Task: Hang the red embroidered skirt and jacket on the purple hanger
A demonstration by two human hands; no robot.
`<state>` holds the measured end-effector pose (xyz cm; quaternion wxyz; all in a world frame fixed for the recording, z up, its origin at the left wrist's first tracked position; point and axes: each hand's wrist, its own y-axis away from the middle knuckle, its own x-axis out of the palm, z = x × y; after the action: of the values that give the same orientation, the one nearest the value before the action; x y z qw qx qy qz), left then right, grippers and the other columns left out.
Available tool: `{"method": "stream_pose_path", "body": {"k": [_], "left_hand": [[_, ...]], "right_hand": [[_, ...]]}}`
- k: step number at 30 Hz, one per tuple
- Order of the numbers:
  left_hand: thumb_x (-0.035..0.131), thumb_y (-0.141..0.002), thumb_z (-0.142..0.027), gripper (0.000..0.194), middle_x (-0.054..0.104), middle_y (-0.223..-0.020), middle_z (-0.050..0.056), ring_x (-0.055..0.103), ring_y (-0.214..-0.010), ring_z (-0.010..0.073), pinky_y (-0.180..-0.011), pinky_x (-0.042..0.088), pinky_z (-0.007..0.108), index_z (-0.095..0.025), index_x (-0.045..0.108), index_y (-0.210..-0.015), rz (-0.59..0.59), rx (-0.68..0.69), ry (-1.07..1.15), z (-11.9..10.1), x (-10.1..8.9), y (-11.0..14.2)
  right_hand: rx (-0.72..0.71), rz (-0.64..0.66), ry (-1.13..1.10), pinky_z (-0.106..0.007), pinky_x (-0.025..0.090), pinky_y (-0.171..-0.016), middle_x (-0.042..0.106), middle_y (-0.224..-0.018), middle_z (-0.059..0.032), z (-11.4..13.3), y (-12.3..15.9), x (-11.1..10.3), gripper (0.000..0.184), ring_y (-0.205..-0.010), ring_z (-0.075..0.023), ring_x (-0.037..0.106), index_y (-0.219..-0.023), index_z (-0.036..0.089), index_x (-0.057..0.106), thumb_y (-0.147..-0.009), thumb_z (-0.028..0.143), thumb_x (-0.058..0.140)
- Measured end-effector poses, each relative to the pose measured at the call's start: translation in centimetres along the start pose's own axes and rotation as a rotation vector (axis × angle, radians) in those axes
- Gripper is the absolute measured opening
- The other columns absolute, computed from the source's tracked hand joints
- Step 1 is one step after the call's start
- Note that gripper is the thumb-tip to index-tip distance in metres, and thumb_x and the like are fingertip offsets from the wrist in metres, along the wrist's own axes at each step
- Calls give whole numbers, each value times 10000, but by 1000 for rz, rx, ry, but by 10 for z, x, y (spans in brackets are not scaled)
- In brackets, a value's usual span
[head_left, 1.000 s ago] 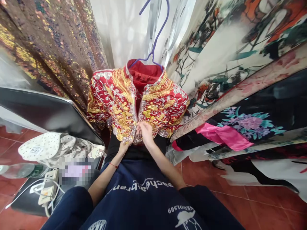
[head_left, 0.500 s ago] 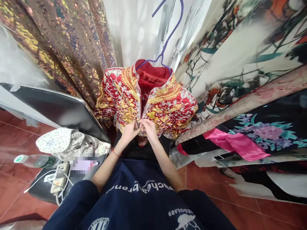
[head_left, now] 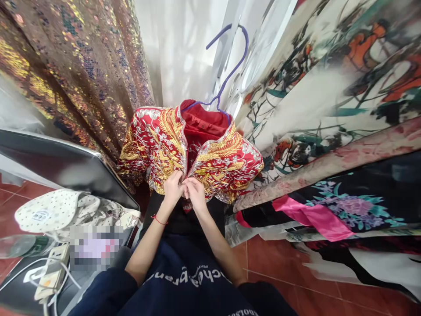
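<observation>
Several hanging fabrics crowd both sides: a brown, gold-sequined cloth (head_left: 101,74) at left, a cream cloth printed in black, orange and teal (head_left: 296,101) at right, and below it a black, purple-flowered cloth (head_left: 358,206) crossed by a bright pink satin band (head_left: 312,217). On the black chair (head_left: 59,162), a spotted white fabric hat (head_left: 49,210) lies by the backrest's lower edge, a cream plastic power strip (head_left: 52,272) nearer the seat's left edge. The short red jacket with gold and silver embroidery (head_left: 164,149), on a purple wire-like hanger (head_left: 226,79), spreads just beyond the hands. Left hand (head_left: 174,191) and right hand (head_left: 194,193) nearly meet, fingers pinched closed on its lower front edges; the exact grip is hidden.
</observation>
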<state>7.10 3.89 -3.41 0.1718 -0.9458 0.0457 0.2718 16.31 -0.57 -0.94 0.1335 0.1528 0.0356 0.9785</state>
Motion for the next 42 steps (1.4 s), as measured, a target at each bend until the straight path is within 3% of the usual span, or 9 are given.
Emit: {"method": "stream_pose_path", "body": {"k": [5, 10, 14, 22, 28, 31, 34, 37, 42], "left_hand": [[525, -835, -171, 139, 487, -694, -2, 431, -643, 149, -639, 302, 252, -210, 494, -705, 11, 9, 124, 1, 9, -3], [563, -876, -315, 186, 500, -691, 2, 440, -615, 146, -624, 293, 257, -209, 548, -724, 40, -13, 173, 4, 11, -1], [587, -872, -337, 144, 560, -771, 16, 478, -657, 149, -656, 322, 249, -206, 607, -816, 32, -17, 220, 7, 10, 4], [540, -910, -314, 201, 485, -696, -16, 446, -608, 125, -598, 308, 251, -197, 489, -755, 53, 74, 28, 5, 8, -5], [595, -907, -353, 235, 563, -677, -27, 508, -590, 105, -598, 394, 232, -198, 515, -748, 155, 129, 55, -9, -20, -24], [564, -951, -351, 184, 624, -741, -9, 577, -636, 103, -626, 460, 225, -196, 571, -852, 52, 247, 145, -27, -34, -32], [540, -974, -303, 202, 683, -839, 10, 623, -648, 93, -614, 497, 211, -198, 584, -1140, -79, 443, 196, -57, -49, -47], [528, -995, -287, 355, 728, -965, 29, 658, -690, 94, -649, 512, 222, -217, 537, -1343, -99, 600, -12, -91, -73, -69], [532, -1002, -336, 221, 713, -961, 38, 656, -714, 133, -547, 420, 268, -211, 670, -1121, -57, 699, -436, -121, -109, -102]], "right_hand": [[-35, -39, -9, -215, 244, -376, 448, -485, 83, 28, 1, 12, 385, -378, -45, 316, -756, 209, 611, -740, 574, 731], [-201, -79, -42, -208, 265, -381, 521, -538, 66, 70, 4, 25, 348, -384, -38, 320, -863, 194, 671, -823, 538, 703], [-281, -121, -49, -193, 276, -375, 553, -556, 65, 93, 2, 34, 321, -380, -29, 341, -866, 186, 674, -832, 503, 706], [-390, -141, 12, -192, 288, -360, 571, -572, 69, 112, -7, 40, 317, -370, -31, 374, -853, 189, 636, -863, 504, 675], [-404, -159, 104, -199, 350, -418, 517, -508, 83, 98, -19, 25, 289, -403, -57, 420, -870, 179, 660, -885, 468, 661], [-431, -196, 152, -211, 392, -474, 511, -515, 80, 92, -27, 21, 289, -439, -70, 451, -855, 182, 653, -896, 467, 645], [-471, -211, 219, -219, 395, -509, 506, -543, 74, 88, -30, 21, 291, -479, -79, 462, -862, 187, 644, -918, 471, 614], [-489, -216, 260, -221, 359, -500, 486, -556, 73, 86, -28, 23, 292, -488, -81, 435, -871, 191, 634, -937, 470, 576], [-486, -210, 352, -223, 326, -500, 429, -514, 87, 92, -31, 23, 312, -460, -78, 396, -818, 196, 610, -951, 470, 543]]}}
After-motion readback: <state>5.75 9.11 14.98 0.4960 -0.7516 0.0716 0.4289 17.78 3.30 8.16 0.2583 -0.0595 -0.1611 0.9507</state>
